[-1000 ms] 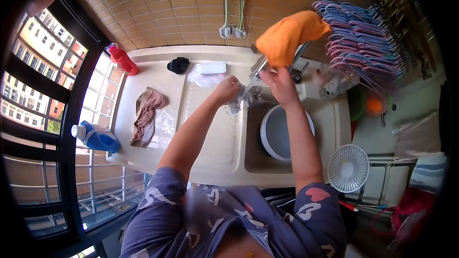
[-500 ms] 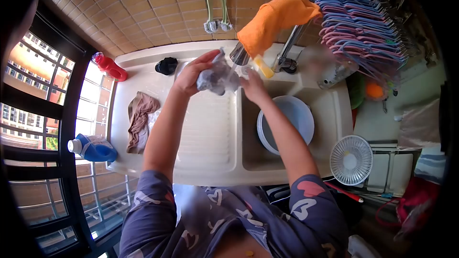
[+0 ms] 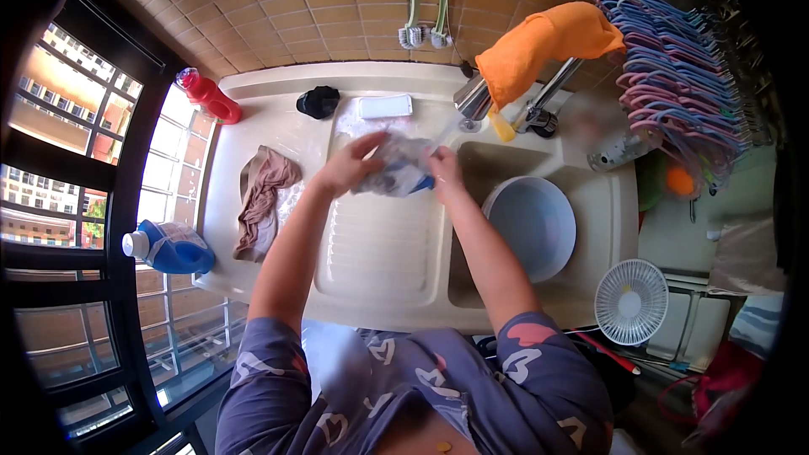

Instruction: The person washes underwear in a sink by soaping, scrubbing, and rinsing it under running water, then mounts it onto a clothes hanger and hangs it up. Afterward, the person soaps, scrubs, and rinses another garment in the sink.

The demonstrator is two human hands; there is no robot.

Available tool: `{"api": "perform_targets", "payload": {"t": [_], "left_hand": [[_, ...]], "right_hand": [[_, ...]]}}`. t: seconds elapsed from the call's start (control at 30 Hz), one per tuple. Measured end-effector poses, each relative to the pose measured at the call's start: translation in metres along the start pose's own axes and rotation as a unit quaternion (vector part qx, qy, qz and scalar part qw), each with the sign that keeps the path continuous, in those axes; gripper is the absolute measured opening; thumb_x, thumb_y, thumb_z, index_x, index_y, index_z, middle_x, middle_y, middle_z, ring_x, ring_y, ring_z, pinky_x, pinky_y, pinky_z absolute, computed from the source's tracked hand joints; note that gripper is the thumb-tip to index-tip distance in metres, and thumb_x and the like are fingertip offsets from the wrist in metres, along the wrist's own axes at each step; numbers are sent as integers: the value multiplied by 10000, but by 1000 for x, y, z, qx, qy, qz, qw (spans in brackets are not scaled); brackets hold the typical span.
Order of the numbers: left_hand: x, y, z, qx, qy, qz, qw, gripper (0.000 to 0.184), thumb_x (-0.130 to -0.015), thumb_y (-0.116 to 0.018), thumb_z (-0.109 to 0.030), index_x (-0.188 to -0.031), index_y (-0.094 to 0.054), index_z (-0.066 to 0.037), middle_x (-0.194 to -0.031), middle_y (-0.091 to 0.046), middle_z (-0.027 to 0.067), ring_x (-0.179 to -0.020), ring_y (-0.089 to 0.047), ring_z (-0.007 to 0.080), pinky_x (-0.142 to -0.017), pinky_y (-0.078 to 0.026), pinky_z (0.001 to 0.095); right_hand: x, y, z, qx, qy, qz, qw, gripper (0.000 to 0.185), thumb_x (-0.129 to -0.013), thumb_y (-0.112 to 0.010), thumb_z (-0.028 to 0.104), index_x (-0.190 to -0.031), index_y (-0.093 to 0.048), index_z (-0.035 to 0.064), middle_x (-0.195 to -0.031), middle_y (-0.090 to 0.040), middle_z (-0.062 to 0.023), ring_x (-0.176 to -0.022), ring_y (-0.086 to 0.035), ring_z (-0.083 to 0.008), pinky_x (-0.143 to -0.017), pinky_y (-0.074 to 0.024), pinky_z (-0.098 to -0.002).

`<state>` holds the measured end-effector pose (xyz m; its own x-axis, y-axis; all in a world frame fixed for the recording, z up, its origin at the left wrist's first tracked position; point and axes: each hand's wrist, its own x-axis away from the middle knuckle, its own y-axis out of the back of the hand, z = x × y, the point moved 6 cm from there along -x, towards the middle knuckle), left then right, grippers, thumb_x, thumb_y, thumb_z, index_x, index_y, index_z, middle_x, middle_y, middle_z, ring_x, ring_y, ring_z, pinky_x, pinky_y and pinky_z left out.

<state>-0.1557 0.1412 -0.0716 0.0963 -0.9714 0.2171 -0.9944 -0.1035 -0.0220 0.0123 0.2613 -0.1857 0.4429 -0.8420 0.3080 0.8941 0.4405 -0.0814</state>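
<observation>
Grey cloth (image 3: pixel 398 170), bunched, is held between the left hand (image 3: pixel 341 170) and right hand (image 3: pixel 447 170), set apart above the drainboard (image 3: pixel 379 248). From it: tap (image 3: pixel 474 99), 2 o'clock; basin (image 3: pixel 533 223), 4 o'clock; brown cloth (image 3: pixel 268 194), 9 o'clock, laid down. Handling appears partway: grey cloth remains to be released; whether either cloth is clean cannot be determined.

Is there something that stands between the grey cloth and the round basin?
Yes: the right hand, which grips the near end of the grey cloth, and the sink edge lie between it and the basin. I see no other object in between.
</observation>
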Motion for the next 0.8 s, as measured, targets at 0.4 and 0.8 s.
{"api": "perform_targets", "payload": {"t": [0.4, 0.8], "left_hand": [[-25, -45, 91, -548, 78, -210, 806, 684, -951, -387, -388, -1532, -244, -59, -1594, -188, 214, -1487, -112, 393, -1178, -26, 579], [-43, -43, 90, -565, 36, -141, 813, 603, -968, -404, -295, -1540, -270, -158, -1611, -221, 87, -1483, -109, 414, -1146, -17, 646]], "right_hand": [[-24, -64, 30, 505, 307, -223, 775, 199, -834, -684, 296, -979, -663, 160, -1104, -633, -54, -1047, -571, -265, -875, -405, -453], [-31, -67, 59, 518, 350, -226, 748, 296, -871, -655, 281, -646, -594, 98, -648, -631, -114, -631, -622, -325, -703, -441, -444]]}}
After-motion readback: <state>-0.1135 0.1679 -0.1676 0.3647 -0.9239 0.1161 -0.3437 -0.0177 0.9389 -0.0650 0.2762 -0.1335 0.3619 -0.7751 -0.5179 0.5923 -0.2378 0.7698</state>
